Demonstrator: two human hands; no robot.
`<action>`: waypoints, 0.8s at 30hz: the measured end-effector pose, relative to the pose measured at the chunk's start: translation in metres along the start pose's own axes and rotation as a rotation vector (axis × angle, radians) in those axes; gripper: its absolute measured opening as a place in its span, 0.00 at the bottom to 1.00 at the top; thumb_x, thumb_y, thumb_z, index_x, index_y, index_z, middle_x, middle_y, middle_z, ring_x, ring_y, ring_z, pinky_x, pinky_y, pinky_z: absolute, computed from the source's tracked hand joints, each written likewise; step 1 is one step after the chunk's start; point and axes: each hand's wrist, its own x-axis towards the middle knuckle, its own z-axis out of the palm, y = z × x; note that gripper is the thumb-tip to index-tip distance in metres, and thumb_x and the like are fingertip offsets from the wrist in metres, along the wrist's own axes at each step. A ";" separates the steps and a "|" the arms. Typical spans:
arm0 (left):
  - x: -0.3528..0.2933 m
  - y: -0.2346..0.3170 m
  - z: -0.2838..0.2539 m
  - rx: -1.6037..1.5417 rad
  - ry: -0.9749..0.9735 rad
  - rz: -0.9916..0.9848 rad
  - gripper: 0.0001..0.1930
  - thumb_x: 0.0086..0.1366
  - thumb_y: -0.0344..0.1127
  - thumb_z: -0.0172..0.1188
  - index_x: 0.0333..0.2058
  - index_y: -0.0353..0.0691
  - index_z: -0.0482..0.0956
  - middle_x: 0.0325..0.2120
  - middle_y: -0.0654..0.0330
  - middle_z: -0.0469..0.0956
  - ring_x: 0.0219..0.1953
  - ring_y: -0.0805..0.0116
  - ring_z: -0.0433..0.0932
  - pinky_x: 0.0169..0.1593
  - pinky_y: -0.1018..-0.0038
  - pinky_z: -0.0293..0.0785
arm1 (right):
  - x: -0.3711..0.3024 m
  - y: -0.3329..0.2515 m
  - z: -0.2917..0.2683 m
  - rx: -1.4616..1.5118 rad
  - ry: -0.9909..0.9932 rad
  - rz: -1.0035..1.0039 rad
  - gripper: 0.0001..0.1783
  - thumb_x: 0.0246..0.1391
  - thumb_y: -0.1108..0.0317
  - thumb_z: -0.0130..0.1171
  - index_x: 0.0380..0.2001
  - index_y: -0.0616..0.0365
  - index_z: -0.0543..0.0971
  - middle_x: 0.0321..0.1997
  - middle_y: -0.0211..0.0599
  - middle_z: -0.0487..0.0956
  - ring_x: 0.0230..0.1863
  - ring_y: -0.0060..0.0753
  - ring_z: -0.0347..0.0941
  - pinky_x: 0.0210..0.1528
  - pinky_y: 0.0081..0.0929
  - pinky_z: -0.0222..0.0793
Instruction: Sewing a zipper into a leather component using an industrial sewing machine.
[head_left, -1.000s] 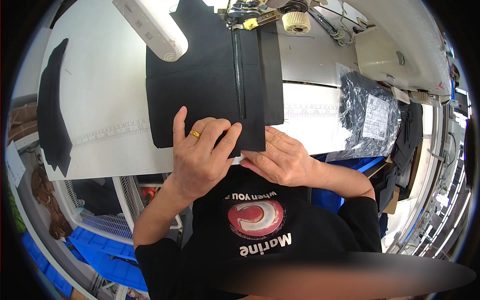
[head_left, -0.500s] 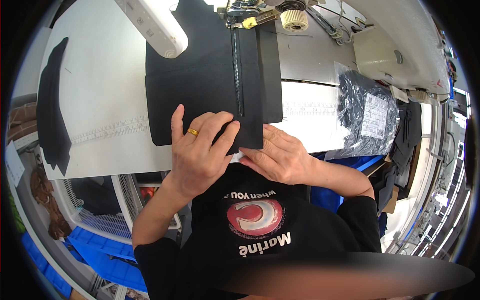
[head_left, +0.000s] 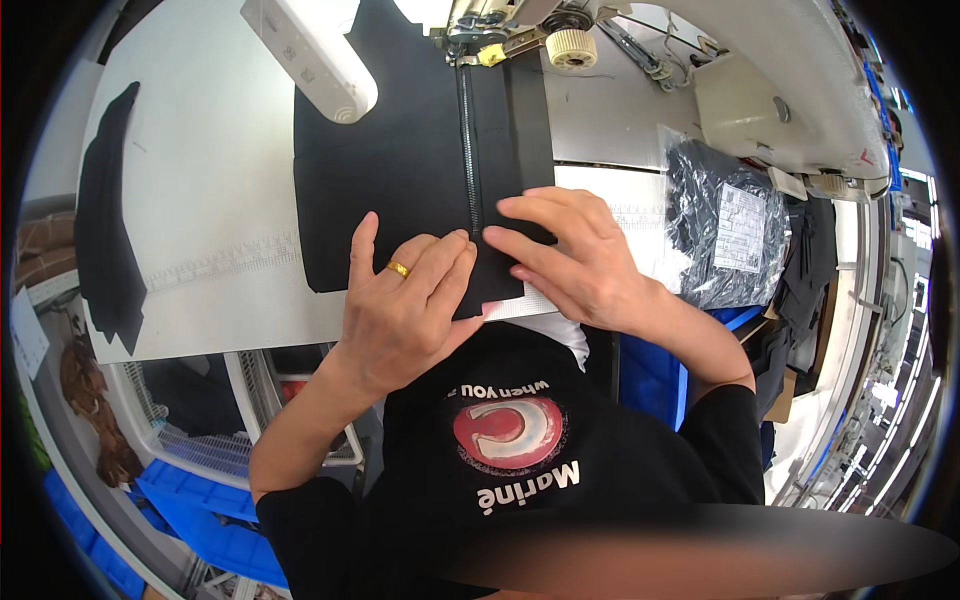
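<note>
Left hand (head_left: 405,310) lies on black cloth (head_left: 385,175) by the zipper (head_left: 468,150), grip unclear — right hand (head_left: 588,265) opposite, fingers parted.

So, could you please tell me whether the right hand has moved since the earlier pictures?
Yes, the right hand has moved forward, closer to the sewing machine's cream knob.

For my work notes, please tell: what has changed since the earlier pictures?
The right hand has left the lower edge of the black cloth and moved up; its fingers are now beside the lower end of the zipper. The left hand stays on the cloth.
</note>
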 end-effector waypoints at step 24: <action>0.059 -0.070 0.011 0.063 0.064 -0.046 0.16 0.56 0.35 0.65 0.44 0.44 0.80 0.50 0.72 0.78 0.43 0.69 0.76 0.59 0.51 0.57 | 0.005 0.009 0.018 -0.090 -0.105 -0.053 0.21 0.45 0.68 0.62 0.45 0.64 0.78 0.50 0.43 0.75 0.49 0.42 0.70 0.48 0.36 0.68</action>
